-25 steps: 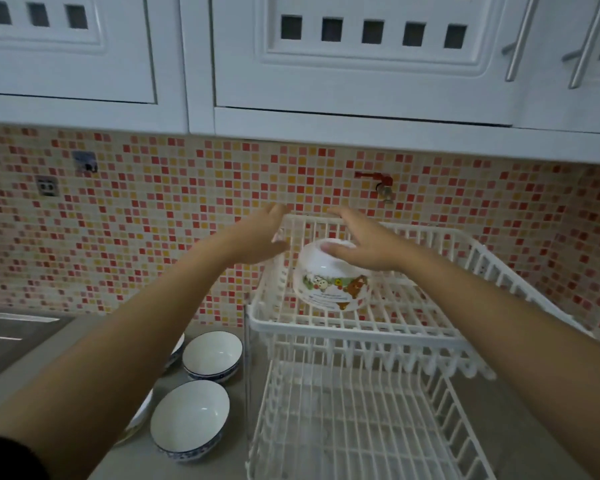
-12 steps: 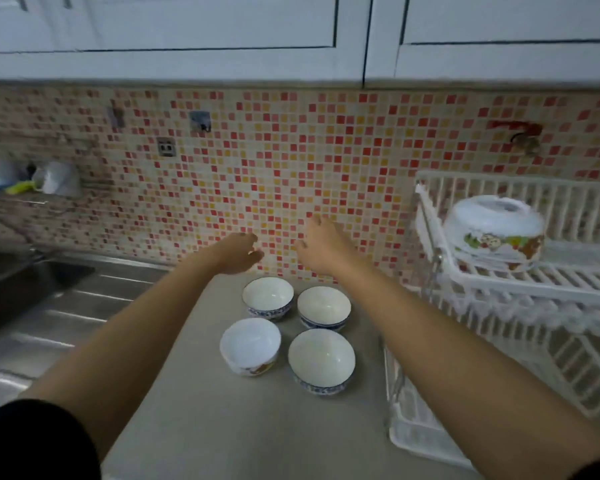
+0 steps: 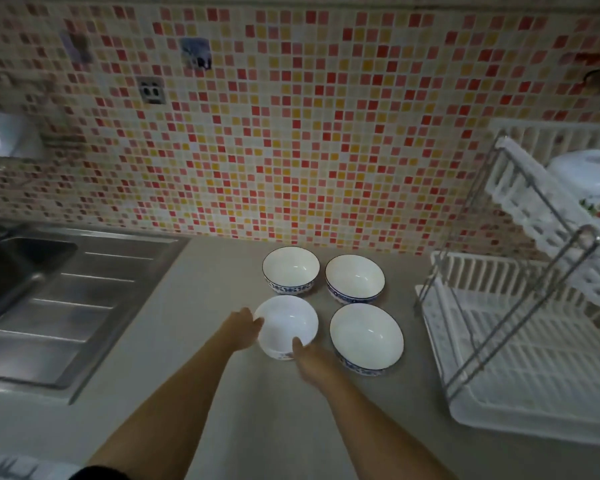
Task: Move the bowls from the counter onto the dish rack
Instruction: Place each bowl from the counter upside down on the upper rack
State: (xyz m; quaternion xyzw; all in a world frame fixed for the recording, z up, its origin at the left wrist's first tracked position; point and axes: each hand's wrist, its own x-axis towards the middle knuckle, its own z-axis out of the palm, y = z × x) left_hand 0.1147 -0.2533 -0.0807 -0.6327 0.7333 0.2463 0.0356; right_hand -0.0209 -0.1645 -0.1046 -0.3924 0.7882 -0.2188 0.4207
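Several white bowls stand on the grey counter (image 3: 201, 403). The near-left bowl (image 3: 287, 323) is plain white with a printed side. My left hand (image 3: 243, 329) touches its left rim and my right hand (image 3: 309, 358) touches its near right side, so both hands grip it. Three blue-patterned bowls sit around it: far left (image 3: 290, 268), far right (image 3: 354, 277) and near right (image 3: 366, 336). At the right stands the white two-tier dish rack (image 3: 499, 341). An upside-down cartoon-printed bowl (image 3: 593, 181) rests on its upper tier.
A steel sink with a ribbed drainboard (image 3: 59, 299) lies at the left. The red and yellow mosaic backsplash (image 3: 291, 133) runs behind the counter, with a socket (image 3: 150, 93) on it. The rack's lower tier (image 3: 520, 344) holds nothing.
Both hands left the cartoon bowl on the rack's upper tier, swung left to the counter, then came down onto the near-left bowl. The camera turned left and down.
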